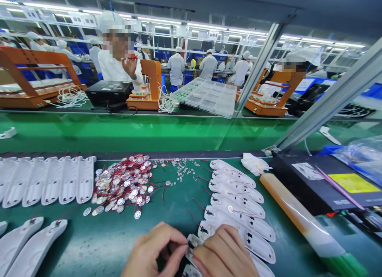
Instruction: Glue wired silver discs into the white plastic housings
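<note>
My left hand (pixel 158 249) is closed in a pinch, thumb and forefinger meeting at the end of a white plastic housing half (pixel 194 240). What sits between those fingertips is too small to make out. My right hand (pixel 225 251) has its fingers curled over the same housing half and grips it, hiding most of it. Just beyond, a column of similar white housing halves (pixel 238 205) lies on the green bench, with red wires and small black parts on them. A heap of round metal discs with red wires (pixel 125 185) lies further left.
Small clear plastic bits (pixel 183 169) are scattered behind. More white shells (pixel 49 179) stand in a row at left, with curved white shells (pixel 38 245) nearer. A brush (pixel 304 217) and black box (pixel 325 185) lie right. Orange fixtures (pixel 149 86) and co-workers are across the line.
</note>
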Available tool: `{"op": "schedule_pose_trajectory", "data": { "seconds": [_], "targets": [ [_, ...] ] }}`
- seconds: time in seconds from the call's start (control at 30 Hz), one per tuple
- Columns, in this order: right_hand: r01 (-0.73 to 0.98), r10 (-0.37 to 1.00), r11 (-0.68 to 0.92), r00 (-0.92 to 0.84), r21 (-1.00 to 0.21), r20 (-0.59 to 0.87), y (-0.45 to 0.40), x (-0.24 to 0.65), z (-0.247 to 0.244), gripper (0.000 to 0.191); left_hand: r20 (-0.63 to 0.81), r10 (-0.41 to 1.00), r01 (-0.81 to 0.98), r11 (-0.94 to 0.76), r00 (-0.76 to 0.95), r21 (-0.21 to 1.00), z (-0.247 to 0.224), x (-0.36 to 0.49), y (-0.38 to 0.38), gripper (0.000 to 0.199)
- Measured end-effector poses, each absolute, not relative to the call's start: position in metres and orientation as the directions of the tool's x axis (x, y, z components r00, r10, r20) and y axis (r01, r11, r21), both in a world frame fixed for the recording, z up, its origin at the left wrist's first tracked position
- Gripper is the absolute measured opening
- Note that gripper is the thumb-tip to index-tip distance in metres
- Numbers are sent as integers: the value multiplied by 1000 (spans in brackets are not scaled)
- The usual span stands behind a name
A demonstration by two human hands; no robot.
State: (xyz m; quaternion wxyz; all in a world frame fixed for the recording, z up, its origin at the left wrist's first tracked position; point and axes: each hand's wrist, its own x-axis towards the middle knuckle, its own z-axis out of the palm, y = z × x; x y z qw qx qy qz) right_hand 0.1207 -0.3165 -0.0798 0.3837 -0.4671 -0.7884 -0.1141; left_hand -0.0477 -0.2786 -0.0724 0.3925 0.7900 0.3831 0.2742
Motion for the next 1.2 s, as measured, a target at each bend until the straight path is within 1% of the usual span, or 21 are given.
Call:
{"op": "schedule_pose_trajectory", "data": {
  "seconds": [0.07,0.13,0.2,0.23,0.3,0.37,0.4,0.47,0.57,0.63,0.8,0.9,1.0,1.2],
  "targets": [
    [818,661,539,-261,-203,703,-318,126,-80,25,181,759,443,-537,626,718,-77,-47,-273,13],
    [817,691,503,-183,-283,699,-319,136,-76,26,185,764,524,-576,618,627,-79,-46,-261,15],
    [835,742,429,-109,-345,661,-319,152,-70,20,218,812,638,-565,541,523,-82,-45,-241,18],
    [855,776,383,-92,-350,624,-319,163,-66,15,239,829,693,-555,505,461,-83,-45,-230,18],
    [896,818,304,-71,-324,571,-320,184,-60,7,233,849,786,-527,473,323,-87,-44,-209,17],
    [921,832,231,-19,-315,555,-322,203,-57,7,195,862,837,-503,468,217,-91,-43,-192,15],
    [928,835,198,9,-316,550,-323,210,-58,9,180,866,848,-495,466,189,-93,-43,-187,14],
    [943,850,153,28,-296,527,-325,217,-61,12,169,867,850,-495,469,180,-97,-43,-182,13],
    [967,880,109,14,-231,474,-327,216,-69,16,171,857,838,-512,485,187,-101,-46,-184,16],
    [973,898,94,8,-210,439,-327,210,-74,17,191,845,832,-529,499,169,-103,-49,-187,19],
    [978,915,95,-13,-185,403,-323,197,-81,20,243,801,819,-572,546,42,-102,-52,-191,30],
    [980,911,105,-27,-168,411,-322,196,-83,20,221,795,815,-580,565,5,-97,-54,-191,32],
    [978,906,121,-40,-168,420,-323,198,-84,19,183,821,829,-557,541,51,-90,-56,-191,32],
    [981,906,118,-43,-154,420,-325,199,-88,18,216,853,830,-515,474,213,-77,-59,-194,22]
  ]
}}
